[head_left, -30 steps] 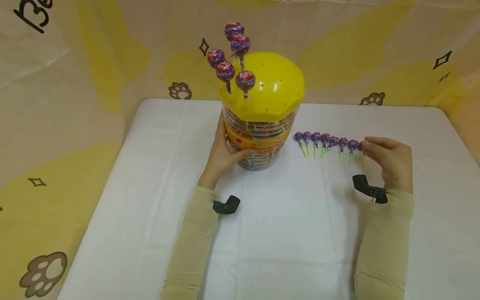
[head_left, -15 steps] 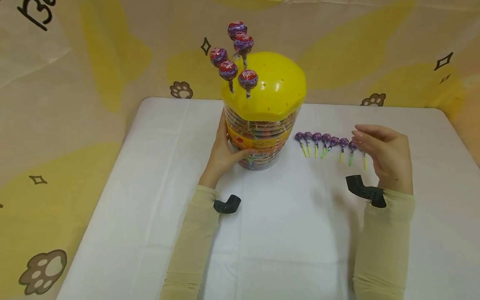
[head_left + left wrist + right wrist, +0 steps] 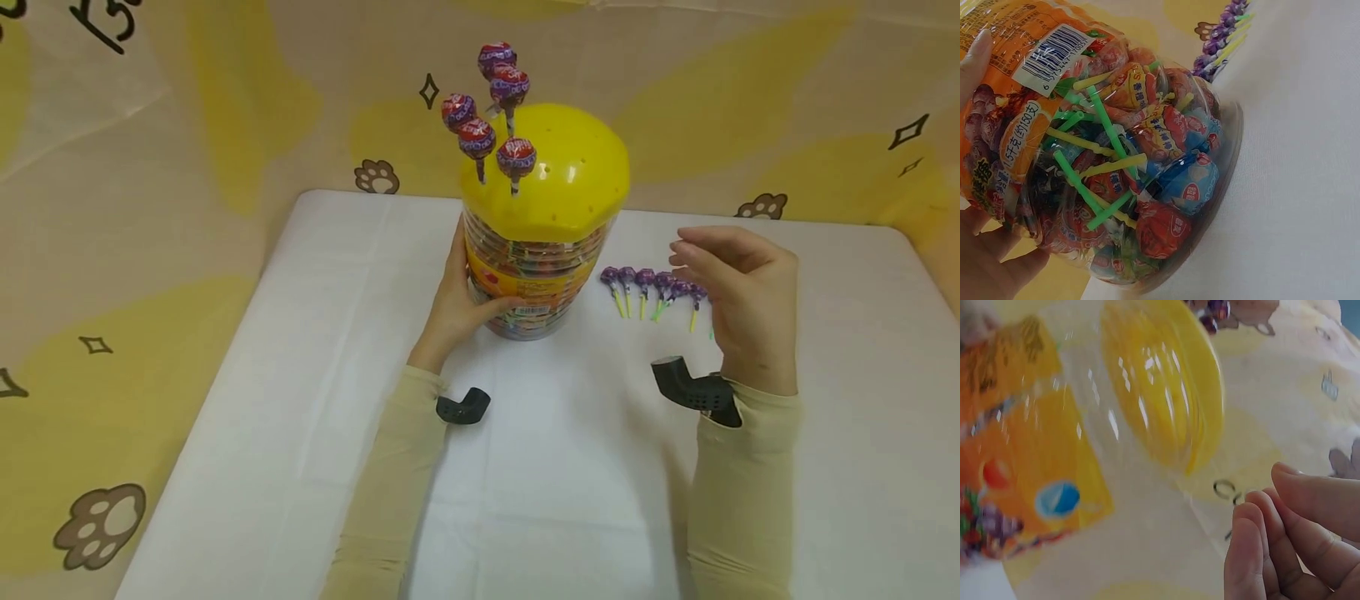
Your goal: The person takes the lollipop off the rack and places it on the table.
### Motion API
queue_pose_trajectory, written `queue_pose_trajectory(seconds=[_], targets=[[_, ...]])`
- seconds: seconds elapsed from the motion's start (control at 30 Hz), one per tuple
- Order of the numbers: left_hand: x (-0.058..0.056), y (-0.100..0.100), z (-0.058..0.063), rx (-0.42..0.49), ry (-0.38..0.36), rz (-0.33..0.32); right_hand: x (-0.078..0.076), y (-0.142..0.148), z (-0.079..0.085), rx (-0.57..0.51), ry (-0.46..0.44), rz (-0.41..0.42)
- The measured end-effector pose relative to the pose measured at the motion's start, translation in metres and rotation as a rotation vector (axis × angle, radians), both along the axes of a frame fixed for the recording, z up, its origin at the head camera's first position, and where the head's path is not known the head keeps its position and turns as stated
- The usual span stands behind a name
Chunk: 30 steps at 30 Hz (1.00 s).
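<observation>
A clear ribbed candy jar [image 3: 540, 285] with an orange label stands on the white table. Wrapped candies and coloured sticks fill it in the left wrist view. My left hand [image 3: 457, 312] grips its left side, thumb across the front, other fingers partly hidden behind. On top sits a yellow lid [image 3: 573, 171] with small holes; several red-and-purple lollipops [image 3: 516, 158] stand upright at its left part. My right hand [image 3: 742, 304] hovers right of the jar, thumb and fingers apart, nothing visible between them. Under and beside it lies a row of purple lollipops [image 3: 645, 277], partly hidden by the hand.
The white table [image 3: 555, 500] backs onto a yellow-and-cream patterned cloth [image 3: 697, 100] with paw prints. A black wrist camera mount [image 3: 463, 407] sits at the left cuff, and another mount [image 3: 693, 390] at the right cuff.
My right hand has left the right end of the lollipop row, rising and moving left with its fingers loosened. The left hand keeps its hold on the jar. The head view has shifted slightly.
</observation>
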<state>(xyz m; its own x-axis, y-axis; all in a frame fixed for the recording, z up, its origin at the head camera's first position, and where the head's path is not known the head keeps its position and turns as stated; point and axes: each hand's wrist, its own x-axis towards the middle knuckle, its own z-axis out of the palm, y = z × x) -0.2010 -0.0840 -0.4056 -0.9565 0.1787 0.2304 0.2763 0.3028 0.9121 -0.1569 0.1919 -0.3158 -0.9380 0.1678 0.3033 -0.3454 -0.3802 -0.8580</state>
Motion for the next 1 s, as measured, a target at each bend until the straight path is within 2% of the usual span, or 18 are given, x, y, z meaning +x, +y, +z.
queue_pose_trajectory(seconds=[0.53, 0.8, 1.0], targets=[[-0.001, -0.001, 0.000, -0.013, -0.008, -0.001, 0.003, -0.066, 0.034, 0.124, 0.097, 0.012], [0.000, -0.001, 0.000, -0.010, -0.035, 0.008, 0.003, -0.095, 0.047, 0.151, 0.102, 0.028], [0.000, 0.000, 0.000, 0.010, -0.034, -0.008, 0.000, -0.110, 0.055, 0.243, 0.174, 0.001]])
